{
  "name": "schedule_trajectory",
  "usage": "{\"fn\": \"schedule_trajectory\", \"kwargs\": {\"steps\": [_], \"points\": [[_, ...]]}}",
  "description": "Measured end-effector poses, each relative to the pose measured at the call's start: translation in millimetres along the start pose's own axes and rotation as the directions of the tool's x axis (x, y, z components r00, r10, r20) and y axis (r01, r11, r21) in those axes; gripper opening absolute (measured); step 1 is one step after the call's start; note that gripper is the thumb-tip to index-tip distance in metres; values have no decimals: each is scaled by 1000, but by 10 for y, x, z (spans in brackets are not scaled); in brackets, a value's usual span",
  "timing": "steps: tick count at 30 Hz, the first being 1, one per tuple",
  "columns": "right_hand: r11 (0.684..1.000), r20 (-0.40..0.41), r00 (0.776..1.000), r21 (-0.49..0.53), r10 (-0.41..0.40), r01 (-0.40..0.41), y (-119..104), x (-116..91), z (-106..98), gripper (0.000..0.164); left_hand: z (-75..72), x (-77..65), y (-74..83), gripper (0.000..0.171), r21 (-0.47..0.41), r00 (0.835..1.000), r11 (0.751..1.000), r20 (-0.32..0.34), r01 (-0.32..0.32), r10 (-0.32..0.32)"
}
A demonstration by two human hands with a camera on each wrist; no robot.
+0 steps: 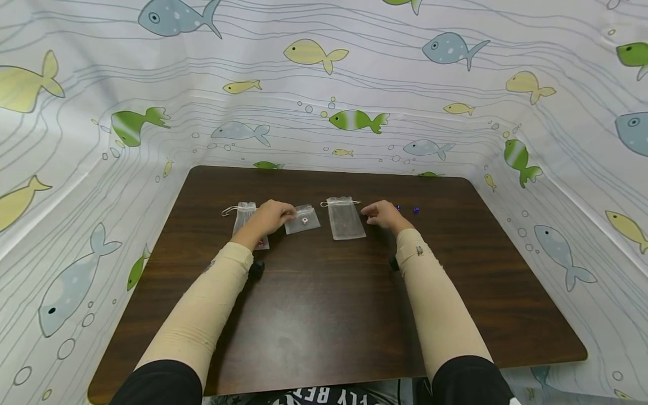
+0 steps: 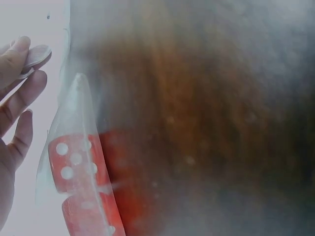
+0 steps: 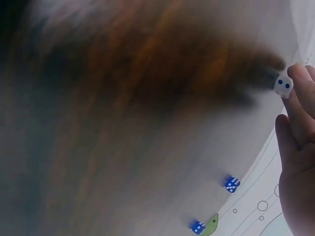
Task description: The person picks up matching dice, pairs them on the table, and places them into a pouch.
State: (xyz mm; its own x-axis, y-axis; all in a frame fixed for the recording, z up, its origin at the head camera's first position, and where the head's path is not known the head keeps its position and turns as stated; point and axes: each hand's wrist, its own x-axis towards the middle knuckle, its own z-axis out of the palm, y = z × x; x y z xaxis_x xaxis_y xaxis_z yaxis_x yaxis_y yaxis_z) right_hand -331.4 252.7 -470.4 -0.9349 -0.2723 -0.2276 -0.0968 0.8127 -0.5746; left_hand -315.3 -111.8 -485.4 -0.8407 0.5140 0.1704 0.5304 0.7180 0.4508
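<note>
We find the white, round-cornered die (image 3: 283, 87) pinched between the right hand's (image 1: 383, 215) thumb and fingertips, beside a sheer drawstring pouch (image 1: 346, 220), though the head view hides it. The left hand (image 1: 273, 215) pinches a glossy greyish disc (image 2: 38, 56) we cannot identify, by a clear flat bag (image 1: 296, 227); its wrist partly covers a second pouch (image 1: 246, 208) holding smooth red dice (image 2: 78, 162).

Head view forward and down across table (image 1: 304, 320), two close wrist views, right one sharing blue dice (image 3: 232, 184) with head
</note>
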Motion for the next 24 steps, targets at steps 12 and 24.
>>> {"fn": "schedule_trajectory", "kwargs": {"steps": [12, 24], "points": [[999, -53, 998, -34, -40, 38, 75, -25, 29, 31, 10, -12, -26, 15, 14, 1000, 1000, -8, -11, 11], [995, -89, 991, -34, -98, 95, -71, 64, 38, 30, 16, 2, -14, 17, 29, 1000, 1000, 3, -2, 2]]}}
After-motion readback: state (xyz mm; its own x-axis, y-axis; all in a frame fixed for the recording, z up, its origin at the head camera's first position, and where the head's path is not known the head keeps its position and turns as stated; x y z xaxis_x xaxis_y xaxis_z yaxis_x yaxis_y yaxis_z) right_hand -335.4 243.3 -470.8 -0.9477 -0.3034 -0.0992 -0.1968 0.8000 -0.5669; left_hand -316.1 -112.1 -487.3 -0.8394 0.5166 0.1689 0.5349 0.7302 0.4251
